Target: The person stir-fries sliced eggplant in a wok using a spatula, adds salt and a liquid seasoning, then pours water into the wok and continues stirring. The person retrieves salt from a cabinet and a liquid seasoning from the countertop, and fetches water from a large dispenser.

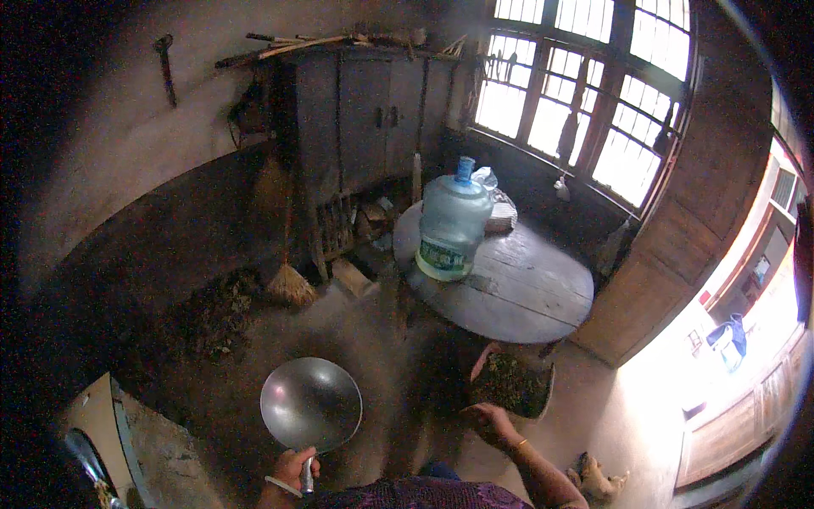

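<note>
My left hand grips the handle of a wok at the lower left. The wok is metal, its bowl bare and shiny, held out above the floor. To the right, my right hand is raised with its fingers partly curled, and nothing shows in it. A yellow band circles that wrist. Just beyond the right hand, a basket or bin on the floor holds dark leafy matter. Whether the fingers touch its rim cannot be made out.
A round wooden table bears a large water jug and plastic bags. A broom leans near a dark cabinet. A concrete ledge stands at left. A tan animal, apparently a dog, lies at lower right.
</note>
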Tool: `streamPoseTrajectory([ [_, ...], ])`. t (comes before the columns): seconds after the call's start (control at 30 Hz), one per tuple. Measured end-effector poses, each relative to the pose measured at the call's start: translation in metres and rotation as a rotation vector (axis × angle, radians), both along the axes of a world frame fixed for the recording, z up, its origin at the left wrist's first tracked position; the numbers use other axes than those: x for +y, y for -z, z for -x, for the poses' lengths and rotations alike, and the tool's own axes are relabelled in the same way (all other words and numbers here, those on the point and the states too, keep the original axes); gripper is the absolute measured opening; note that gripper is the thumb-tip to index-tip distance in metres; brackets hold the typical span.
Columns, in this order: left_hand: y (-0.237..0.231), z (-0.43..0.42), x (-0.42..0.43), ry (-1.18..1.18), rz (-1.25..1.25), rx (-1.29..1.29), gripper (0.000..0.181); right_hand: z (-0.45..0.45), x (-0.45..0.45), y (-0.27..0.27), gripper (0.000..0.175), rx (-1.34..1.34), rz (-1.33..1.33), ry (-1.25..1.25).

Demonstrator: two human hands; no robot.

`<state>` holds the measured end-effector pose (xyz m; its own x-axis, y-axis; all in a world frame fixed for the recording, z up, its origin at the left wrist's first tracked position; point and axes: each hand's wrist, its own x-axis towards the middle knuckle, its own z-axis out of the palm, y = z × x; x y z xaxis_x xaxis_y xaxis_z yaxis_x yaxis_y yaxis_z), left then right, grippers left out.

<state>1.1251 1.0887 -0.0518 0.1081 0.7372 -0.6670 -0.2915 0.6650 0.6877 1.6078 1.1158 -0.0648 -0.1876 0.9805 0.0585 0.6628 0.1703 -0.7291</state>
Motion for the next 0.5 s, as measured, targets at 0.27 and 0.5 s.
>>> streamPoseTrajectory([
  [0.27,-0.027,-0.084,0.150,-0.141,-0.026,0.024,0.014,-0.123,0.303,-0.058,0.016,0.241,-0.264,0.158],
  [0.5,-0.042,-0.130,0.251,-0.333,0.163,-0.012,0.013,-0.171,0.594,-0.149,0.059,-0.033,-0.659,0.198],
])
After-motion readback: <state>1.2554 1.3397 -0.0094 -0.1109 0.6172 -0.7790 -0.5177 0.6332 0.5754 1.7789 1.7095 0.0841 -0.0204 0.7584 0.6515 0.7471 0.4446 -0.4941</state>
